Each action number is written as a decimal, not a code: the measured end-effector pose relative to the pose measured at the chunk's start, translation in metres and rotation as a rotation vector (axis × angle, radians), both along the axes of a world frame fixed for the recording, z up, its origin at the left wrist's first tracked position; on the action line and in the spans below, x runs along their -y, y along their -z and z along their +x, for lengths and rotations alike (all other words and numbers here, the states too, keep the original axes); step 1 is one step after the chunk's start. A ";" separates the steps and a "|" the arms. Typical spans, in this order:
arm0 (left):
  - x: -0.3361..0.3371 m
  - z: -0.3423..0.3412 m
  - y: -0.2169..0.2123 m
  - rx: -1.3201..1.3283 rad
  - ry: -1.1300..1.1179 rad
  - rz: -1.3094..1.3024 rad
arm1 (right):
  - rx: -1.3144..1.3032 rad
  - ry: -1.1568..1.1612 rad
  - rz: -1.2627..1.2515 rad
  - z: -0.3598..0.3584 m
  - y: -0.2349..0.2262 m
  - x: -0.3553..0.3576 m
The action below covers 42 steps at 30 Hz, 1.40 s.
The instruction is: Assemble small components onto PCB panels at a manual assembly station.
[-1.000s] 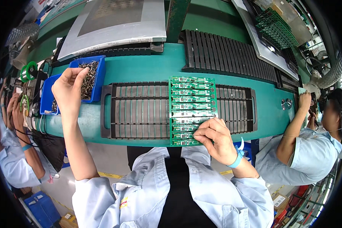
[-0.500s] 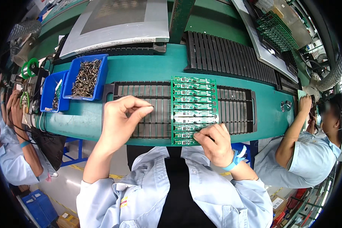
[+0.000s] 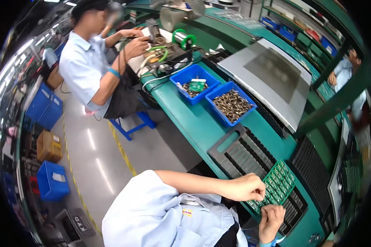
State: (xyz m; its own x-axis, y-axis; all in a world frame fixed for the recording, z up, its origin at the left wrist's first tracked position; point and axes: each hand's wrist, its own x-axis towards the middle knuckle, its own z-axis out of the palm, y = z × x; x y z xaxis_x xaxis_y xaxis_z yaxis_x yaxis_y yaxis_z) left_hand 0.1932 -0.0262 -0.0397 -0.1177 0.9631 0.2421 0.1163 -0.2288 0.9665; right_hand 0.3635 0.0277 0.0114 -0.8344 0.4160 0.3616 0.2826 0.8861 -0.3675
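One green circuit board (image 3: 282,181) lies across one black tray (image 3: 247,154) on the bench (image 3: 185,127), near two blue bins (image 3: 215,112). The board is flat, with parallel rows of small parts. The left hand (image 3: 246,187) and right hand (image 3: 272,219) curl inward at its near end; whether either grips anything, I cannot tell.

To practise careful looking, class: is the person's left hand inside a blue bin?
No, the left hand is by the green circuit panel, apart from the blue bins on the bench.
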 end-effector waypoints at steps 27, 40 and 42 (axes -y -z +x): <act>-0.004 0.019 0.020 -0.280 -0.069 0.223 | 0.102 0.099 -0.289 0.049 0.039 -0.049; 0.003 0.009 0.030 -0.817 -0.144 0.430 | -0.057 0.141 -0.488 0.026 0.026 -0.025; 0.001 0.012 0.033 -0.787 -0.114 0.454 | -0.046 0.169 -0.453 0.030 0.027 -0.023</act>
State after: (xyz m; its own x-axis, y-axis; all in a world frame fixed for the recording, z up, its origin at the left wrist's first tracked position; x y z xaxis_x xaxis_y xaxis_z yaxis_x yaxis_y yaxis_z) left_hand 0.2056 -0.0275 -0.0731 0.1526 0.7486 0.6452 0.7485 -0.5138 0.4192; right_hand 0.3939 0.0505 -0.0156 -0.7287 0.6688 0.1475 0.3834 0.5768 -0.7213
